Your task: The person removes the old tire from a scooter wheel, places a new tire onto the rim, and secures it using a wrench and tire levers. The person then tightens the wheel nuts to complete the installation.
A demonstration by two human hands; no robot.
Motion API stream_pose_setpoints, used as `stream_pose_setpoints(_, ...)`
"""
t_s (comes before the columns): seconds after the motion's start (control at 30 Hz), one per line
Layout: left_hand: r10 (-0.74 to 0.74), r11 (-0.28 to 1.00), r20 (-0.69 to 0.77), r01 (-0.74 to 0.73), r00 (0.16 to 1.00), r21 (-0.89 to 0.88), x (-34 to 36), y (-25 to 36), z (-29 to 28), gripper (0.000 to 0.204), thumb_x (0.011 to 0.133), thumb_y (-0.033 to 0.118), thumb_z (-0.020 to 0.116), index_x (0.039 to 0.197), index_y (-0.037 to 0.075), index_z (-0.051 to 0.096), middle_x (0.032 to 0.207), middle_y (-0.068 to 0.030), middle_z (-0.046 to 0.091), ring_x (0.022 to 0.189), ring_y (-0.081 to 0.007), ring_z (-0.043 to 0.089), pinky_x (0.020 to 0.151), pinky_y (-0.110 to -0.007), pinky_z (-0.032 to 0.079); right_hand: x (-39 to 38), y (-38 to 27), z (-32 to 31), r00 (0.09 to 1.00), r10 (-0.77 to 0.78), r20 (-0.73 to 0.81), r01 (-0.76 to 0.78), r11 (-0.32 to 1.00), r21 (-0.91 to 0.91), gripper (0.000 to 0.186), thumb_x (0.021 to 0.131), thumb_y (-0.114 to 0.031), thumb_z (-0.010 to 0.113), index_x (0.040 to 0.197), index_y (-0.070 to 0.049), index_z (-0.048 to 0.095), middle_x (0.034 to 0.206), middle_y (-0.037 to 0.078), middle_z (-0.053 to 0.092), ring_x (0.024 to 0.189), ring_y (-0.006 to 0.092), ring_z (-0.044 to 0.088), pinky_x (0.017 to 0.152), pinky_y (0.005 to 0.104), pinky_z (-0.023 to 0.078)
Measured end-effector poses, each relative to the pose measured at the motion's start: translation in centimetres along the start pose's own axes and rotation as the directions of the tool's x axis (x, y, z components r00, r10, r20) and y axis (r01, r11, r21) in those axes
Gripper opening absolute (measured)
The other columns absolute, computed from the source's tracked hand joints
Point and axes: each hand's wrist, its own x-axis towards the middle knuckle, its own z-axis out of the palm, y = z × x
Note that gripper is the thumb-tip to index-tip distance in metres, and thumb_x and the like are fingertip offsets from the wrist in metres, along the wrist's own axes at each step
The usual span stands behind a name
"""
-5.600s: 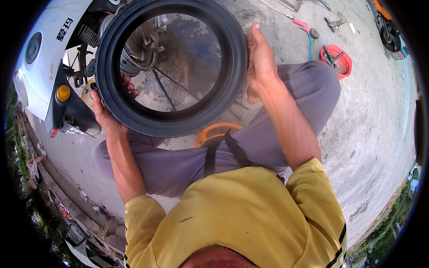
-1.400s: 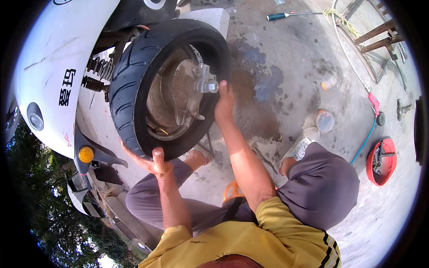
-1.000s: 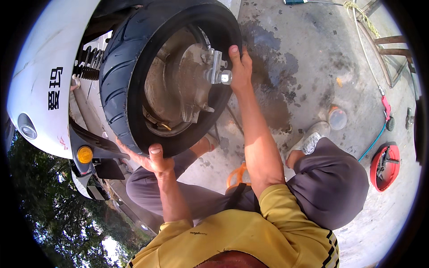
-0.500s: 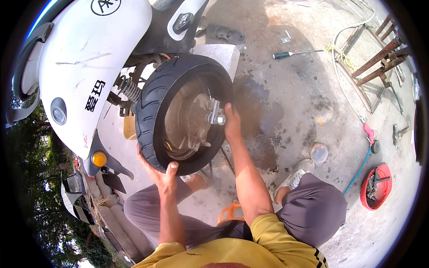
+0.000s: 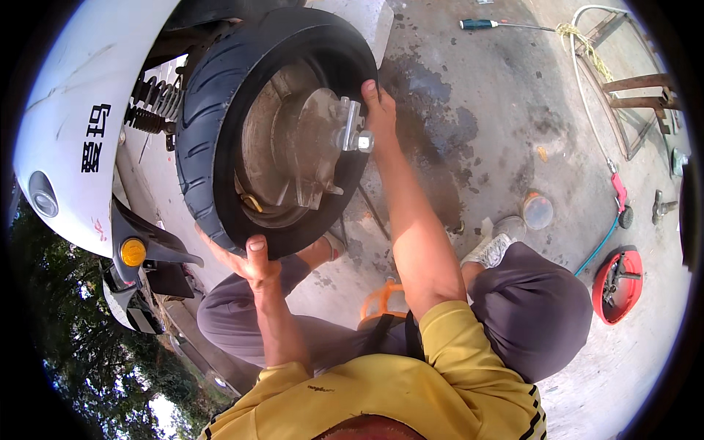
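A black treaded tyre (image 5: pixel 201 154) sits around a dusty silver wheel hub (image 5: pixel 268 147), which has an axle bolt and nut (image 5: pixel 364 141) on its face, beside the white scooter body (image 5: pixel 66 117). My left hand (image 5: pixel 249 260) grips the tyre's lower left, thumb on the sidewall and fingers around the tread. My right hand (image 5: pixel 380 117) is closed on the right side of the tyre, thumb up near the rim. Behind the tyre's left side show a coil spring shock (image 5: pixel 158 103) and dark frame parts. Whether the tyre is fully seated on the rim, I cannot tell.
On the stained concrete lie a screwdriver (image 5: pixel 478 24), a hose with pink air gun (image 5: pixel 618 187), a metal tool (image 5: pixel 660 205), a red tub of tools (image 5: pixel 609 287) and a round clear container (image 5: pixel 537 210). A rusty metal stand (image 5: pixel 636 102) is right; an orange seat (image 5: pixel 381 299) is beneath me.
Earlier my hands held the tyre loose before the hub; now it surrounds the hub. Over the last second both hands keep their grip, while the camera's view shifts up and down.
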Motion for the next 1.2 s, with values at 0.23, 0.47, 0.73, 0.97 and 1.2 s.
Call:
stream_pose_setpoints(0.23,-0.162,0.975,0.041,0.154,0.986,0.158,3.6,4.1,-0.3,0.126,0.074,0.072,0.079,0.155,-0.012,0.033,0.156,-0.0296,0.041,0.148,-0.0392,0.037,0.124,-0.047,0.023,-1.6,3.7,-0.8,0.987,0.157,0.025,-0.159,0.985,0.07,0.081,0.102,-0.066,0.052,0.127,0.011,0.066,0.12,0.021,0.072,0.114,0.0255,0.063,0.104,0.0382,0.044)
stream_pose_setpoints(0.47,-0.028,0.999,-0.116,0.031,0.993,0.024,-0.9,-0.4,0.5,0.124,0.073,0.083,0.07,0.149,-0.011,0.04,0.14,-0.0242,0.052,0.132,-0.0368,0.05,0.114,-0.048,0.036,-5.0,3.0,0.2,0.982,0.164,-0.095,-0.169,0.985,-0.043,0.078,0.105,-0.067,0.044,0.109,0.006,0.072,0.101,0.011,0.07,0.094,0.0187,0.06,0.09,0.0367,0.048)
stream_pose_setpoints(0.73,0.042,0.998,-0.095,-0.039,0.995,0.04,0.9,-1.0,-0.4,0.105,0.083,0.066,0.071,0.144,-0.014,0.04,0.135,-0.0232,0.052,0.124,-0.0339,0.051,0.11,-0.046,0.038,-7.6,3.4,0.3,0.984,0.133,-0.116,-0.146,0.982,-0.117,0.079,0.107,-0.064,0.04,0.114,0.01,0.069,0.104,0.021,0.071,0.099,0.0266,0.062,0.094,0.0408,0.047)
stream_pose_setpoints(0.97,0.1,0.994,-0.036,-0.101,0.994,-0.047,0.7,-2.3,0.2,0.109,0.089,0.058,0.071,0.155,-0.015,0.024,0.157,-0.0314,0.034,0.146,-0.0385,0.035,0.123,-0.048,0.023,-6.6,1.7,-1.2,0.985,0.14,-0.096,-0.158,0.964,-0.214,0.087,0.104,-0.068,0.041,0.117,0.013,0.066,0.115,0.036,0.068,0.116,0.0436,0.064,0.101,0.0463,0.046)
stream_pose_setpoints(1.2,0.044,0.995,0.047,-0.039,0.998,-0.092,3.4,0.4,-0.2,0.096,0.094,0.058,0.068,0.148,-0.015,0.037,0.142,-0.0276,0.051,0.129,-0.0339,0.05,0.113,-0.042,0.037,-10.4,1.5,-3.6,0.943,0.061,-0.327,-0.131,0.972,-0.196,0.067,0.105,-0.056,0.051,0.126,0.008,0.062,0.116,0.022,0.07,0.091,0.0274,0.071,0.086,0.0399,0.055)
